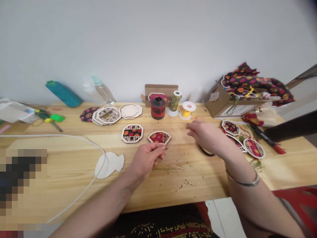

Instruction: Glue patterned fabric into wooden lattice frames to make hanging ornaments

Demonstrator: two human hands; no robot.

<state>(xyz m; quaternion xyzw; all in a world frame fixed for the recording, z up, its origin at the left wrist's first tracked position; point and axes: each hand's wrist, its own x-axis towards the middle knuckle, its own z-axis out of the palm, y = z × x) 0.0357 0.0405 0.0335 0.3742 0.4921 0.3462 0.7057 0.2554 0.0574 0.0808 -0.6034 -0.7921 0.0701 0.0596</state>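
My left hand (148, 159) is closed, with thumb and forefinger pinched at the lower edge of a fan-shaped ornament (158, 136), which has a wooden rim and patterned red cloth. What the pinch holds, if anything, is too small to make out. My right hand (201, 135) is raised in front of a spool of yellow thread (186, 111), its fingers drawn together; I cannot make out what they grip. Under that wrist lies a black-handled object (207, 151), partly hidden. Left of the fan ornament, an octagonal wooden-framed ornament (132, 133) lies flat.
Behind stand a black-and-red cord spool (158, 108) and a green thread spool (175, 101). Wooden frames (108, 115) are stacked left. A cardboard box (218, 100) with patterned cloth and finished ornaments (254, 148) are right. A white cable (84, 138) crosses a white vase-shaped piece (111, 164).
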